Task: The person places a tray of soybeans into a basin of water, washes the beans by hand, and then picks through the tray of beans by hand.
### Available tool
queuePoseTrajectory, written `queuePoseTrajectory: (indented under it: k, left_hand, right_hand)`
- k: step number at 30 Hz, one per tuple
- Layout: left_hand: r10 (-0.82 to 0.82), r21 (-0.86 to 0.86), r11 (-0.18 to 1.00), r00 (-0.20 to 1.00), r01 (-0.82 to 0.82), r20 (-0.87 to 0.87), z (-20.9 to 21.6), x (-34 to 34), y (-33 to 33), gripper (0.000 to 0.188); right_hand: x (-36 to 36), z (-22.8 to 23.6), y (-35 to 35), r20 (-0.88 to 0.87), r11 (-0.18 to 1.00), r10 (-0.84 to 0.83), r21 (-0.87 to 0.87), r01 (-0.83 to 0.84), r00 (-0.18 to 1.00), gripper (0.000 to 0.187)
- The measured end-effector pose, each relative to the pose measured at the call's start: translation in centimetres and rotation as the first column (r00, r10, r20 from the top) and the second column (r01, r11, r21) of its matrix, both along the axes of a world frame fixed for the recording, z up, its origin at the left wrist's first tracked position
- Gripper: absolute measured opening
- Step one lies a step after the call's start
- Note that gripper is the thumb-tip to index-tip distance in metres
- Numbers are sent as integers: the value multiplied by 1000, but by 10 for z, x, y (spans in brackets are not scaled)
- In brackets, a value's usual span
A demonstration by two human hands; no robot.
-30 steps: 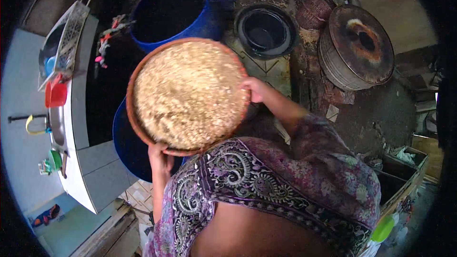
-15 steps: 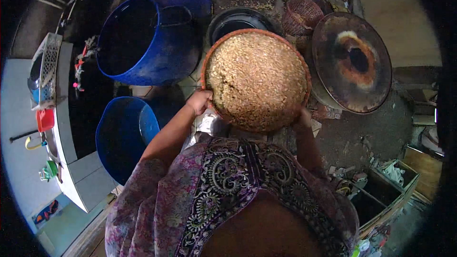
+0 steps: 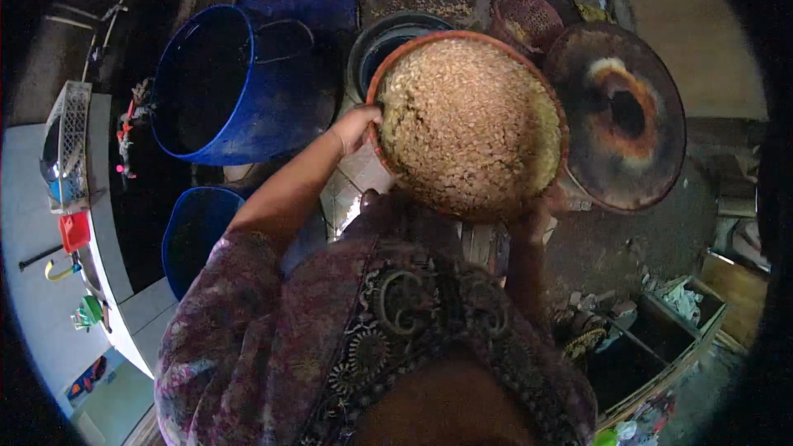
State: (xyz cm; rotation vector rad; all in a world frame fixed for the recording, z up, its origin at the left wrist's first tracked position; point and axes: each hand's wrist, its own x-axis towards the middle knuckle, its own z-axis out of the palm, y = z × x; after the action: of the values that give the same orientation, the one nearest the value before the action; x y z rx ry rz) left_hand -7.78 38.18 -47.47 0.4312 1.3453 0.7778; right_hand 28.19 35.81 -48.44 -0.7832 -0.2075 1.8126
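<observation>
A round basket with an orange-red rim (image 3: 467,35), filled with pale split beans or grains (image 3: 462,116), is held out in front of me. My left hand (image 3: 357,127) is closed on its left edge, the fingers wrapped over the rim. Low on the right side, my right hand (image 3: 538,208) grips the basket in shadow, its fingers partly hidden under it. The surface of the beans has a small uneven hollow on the left. Partly covered by the basket, a dark round basin (image 3: 360,62) stands just beyond it.
A large blue tub (image 3: 285,91) with a handle lies to the left, with a second blue tub (image 3: 178,239) nearer me. Far right are a red woven basket (image 3: 529,21) and a round, scorched lid (image 3: 652,149). Wooden crates (image 3: 652,339) sit lower right; a tiled ledge (image 3: 124,272) runs left.
Both hands have carried the basket to the right, and it now overlaps the scorched lid's left side. More of the dark basin shows on the left. My torso has shifted.
</observation>
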Motion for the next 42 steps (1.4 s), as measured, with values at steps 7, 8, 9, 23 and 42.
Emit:
queuePoseTrajectory:
  k: [7,8,9,23,42]
  left_hand:
    - [336,103,928,925,-357,177,-74,-43,73,49]
    - [351,51,936,915,-348,-199,-146,-68,58,27]
    - [304,41,951,903,-306,-305,-203,-75,38,29]
    - [27,-232,940,730,-251,-683,-277,19,83,33]
    - [566,377,815,461,-441,-683,-35,18,-114,27]
  right_hand:
    - [-20,18,94,815,840,-342,488,-238,467,16]
    - [-28,33,106,850,813,-391,499,-301,352,15]
    - [-44,54,121,600,907,-179,408,-106,779,13]
    - [-56,5,186,-255,940,149,337,-57,955,36]
    - [-57,-19,203,-94,983,-9,181,26,995,48]
